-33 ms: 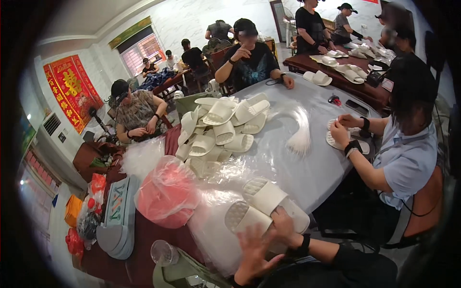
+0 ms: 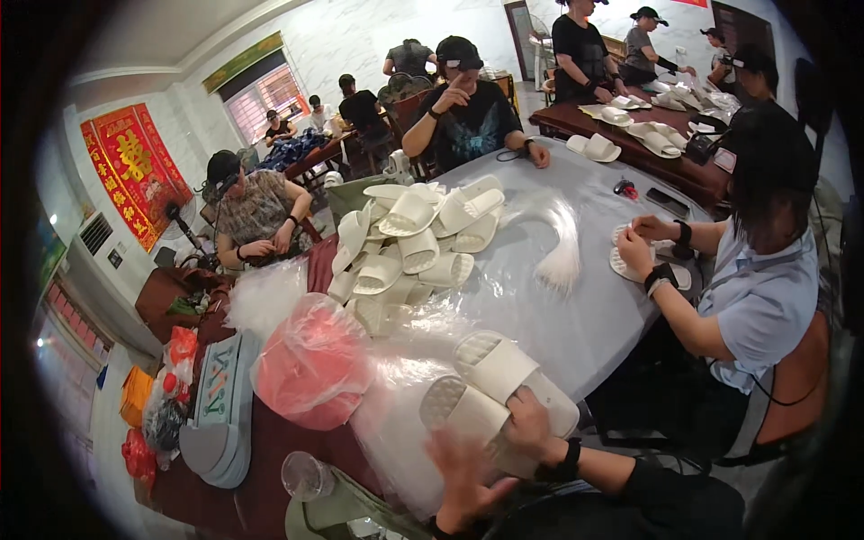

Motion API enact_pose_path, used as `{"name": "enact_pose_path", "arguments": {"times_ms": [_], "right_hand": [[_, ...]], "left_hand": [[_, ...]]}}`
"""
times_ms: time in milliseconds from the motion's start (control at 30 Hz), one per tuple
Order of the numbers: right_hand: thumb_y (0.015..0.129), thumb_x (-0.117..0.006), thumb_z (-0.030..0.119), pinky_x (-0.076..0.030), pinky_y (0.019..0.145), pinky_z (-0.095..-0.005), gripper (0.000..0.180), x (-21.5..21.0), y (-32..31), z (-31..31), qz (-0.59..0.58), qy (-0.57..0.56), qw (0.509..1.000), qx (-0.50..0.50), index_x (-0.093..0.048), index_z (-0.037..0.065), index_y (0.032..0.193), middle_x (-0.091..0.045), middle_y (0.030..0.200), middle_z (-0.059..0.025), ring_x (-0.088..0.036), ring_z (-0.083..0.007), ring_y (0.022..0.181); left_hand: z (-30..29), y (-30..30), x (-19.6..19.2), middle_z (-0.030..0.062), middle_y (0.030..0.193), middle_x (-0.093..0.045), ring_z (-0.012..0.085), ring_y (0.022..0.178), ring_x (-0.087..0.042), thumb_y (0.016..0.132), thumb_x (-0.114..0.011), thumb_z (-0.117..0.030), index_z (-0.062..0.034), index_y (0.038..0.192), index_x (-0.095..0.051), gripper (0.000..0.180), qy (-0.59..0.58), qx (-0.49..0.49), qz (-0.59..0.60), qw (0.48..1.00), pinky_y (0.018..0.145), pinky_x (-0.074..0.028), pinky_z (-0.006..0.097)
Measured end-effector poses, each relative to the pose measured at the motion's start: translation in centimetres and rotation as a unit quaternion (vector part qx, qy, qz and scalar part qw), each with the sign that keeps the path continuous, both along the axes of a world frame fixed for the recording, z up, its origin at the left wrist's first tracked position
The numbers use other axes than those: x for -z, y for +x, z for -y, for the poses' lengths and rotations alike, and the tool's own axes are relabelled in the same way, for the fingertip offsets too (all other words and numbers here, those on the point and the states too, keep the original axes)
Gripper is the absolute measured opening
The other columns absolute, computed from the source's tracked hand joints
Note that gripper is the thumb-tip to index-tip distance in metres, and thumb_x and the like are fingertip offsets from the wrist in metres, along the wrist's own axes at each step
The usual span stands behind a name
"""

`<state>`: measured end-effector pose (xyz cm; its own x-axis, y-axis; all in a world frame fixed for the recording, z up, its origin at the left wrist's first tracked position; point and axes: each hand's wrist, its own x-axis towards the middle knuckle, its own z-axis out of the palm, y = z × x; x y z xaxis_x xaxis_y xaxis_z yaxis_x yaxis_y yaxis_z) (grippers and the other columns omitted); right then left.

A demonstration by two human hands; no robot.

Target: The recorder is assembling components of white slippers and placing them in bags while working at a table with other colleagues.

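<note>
A pair of cream slippers lies side by side near the front edge of the table, the left slipper (image 2: 475, 409) beside the right slipper (image 2: 504, 371). My right hand (image 2: 533, 423) is on them, its fingers bent at the inner edges between the two and gripping there; part of the fingers is hidden. Just left of it, my left hand (image 2: 468, 481) is raised with fingers spread and nothing in it, smeared by motion. Clear plastic sheeting (image 2: 396, 423) spreads beneath and left of the pair. Beyond lies a heap of similar cream slippers (image 2: 418, 211).
A white bundle of thin strands (image 2: 560, 252) lies mid-table. A red bundle in clear plastic (image 2: 315, 364) sits left, near a plastic cup (image 2: 307, 475) and grey stacked trays (image 2: 220, 423). At right, a co-worker (image 2: 756, 288) handles slippers; a phone (image 2: 669, 203) lies beyond. Others sit across.
My left hand has shifted slightly left and is more blurred. My right hand stays on the slippers.
</note>
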<state>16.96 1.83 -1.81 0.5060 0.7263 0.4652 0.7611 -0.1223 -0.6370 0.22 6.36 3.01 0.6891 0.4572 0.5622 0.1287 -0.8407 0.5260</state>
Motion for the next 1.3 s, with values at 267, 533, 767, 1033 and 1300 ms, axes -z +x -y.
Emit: {"name": "enact_pose_path", "arguments": {"times_ms": [267, 533, 767, 1033, 1300], "right_hand": [[0.069, -0.058, 0.006, -0.047, 0.080, -0.0423, 0.024, 0.1, -1.2, -3.9, 0.007, 0.015, 0.999, -0.037, -0.055, -0.002, 0.091, -0.052, 0.102, -0.0148, -0.051, -0.0344, 0.099], [0.074, -0.058, 0.008, -0.044, 0.083, -0.0452, 0.025, 1.5, 0.1, -9.4, -0.084, -0.032, 0.995, 0.036, -0.052, -0.003, 0.095, -0.051, 0.106, -0.0206, -0.050, -0.0394, 0.101], [0.083, -0.057, 0.013, -0.041, 0.095, -0.0419, 0.041, 2.4, 1.4, -6.3, -0.055, -0.023, 0.986, -0.153, -0.047, -0.005, 0.119, -0.046, 0.124, -0.0252, -0.046, -0.0404, 0.114], [0.085, -0.061, 0.031, -0.033, 0.105, -0.0424, 0.058, 4.1, 1.4, -0.3, 0.168, -0.054, 0.935, -0.307, -0.042, -0.001, 0.130, -0.037, 0.138, -0.0244, -0.039, -0.0330, 0.128], [0.080, -0.064, 0.045, -0.031, 0.105, -0.0467, 0.065, 1.9, 1.1, -0.2, 0.162, -0.057, 0.930, -0.324, -0.048, 0.003, 0.128, -0.047, 0.131, -0.0209, -0.043, -0.0329, 0.126]], "left_hand": [[-4.7, 0.9, 5.9, 0.0097, 0.114, -0.053, 0.0188, 0.098, -0.054, 0.088, -0.064, -0.026, -0.0022, 0.140, -0.022, 0.071, -0.590, -0.032, 0.288, 0.754, 0.084, -0.046, 0.031], [-5.6, 1.0, 9.0, 0.0078, 0.101, -0.059, 0.0174, 0.086, -0.058, 0.089, -0.062, -0.018, -0.0015, 0.128, -0.038, 0.048, -0.659, -0.031, 0.245, 0.711, 0.071, -0.049, 0.030], [-6.9, 0.4, 10.3, 0.0086, 0.098, -0.063, 0.0199, 0.084, -0.062, 0.091, -0.058, -0.011, -0.0025, 0.119, -0.049, 0.031, -0.693, -0.014, 0.245, 0.678, 0.073, -0.051, 0.031], [-6.4, 0.7, 10.2, 0.0116, 0.108, -0.060, 0.0225, 0.093, -0.062, 0.091, -0.055, -0.005, -0.0015, 0.122, -0.046, 0.033, -0.707, 0.009, 0.306, 0.638, 0.078, -0.052, 0.035], [-6.5, 0.6, 9.8, 0.0135, 0.113, -0.059, 0.0252, 0.098, -0.061, 0.091, -0.053, -0.004, 0.0004, 0.125, -0.043, 0.036, -0.695, 0.004, 0.288, 0.659, 0.084, -0.051, 0.037]]}}
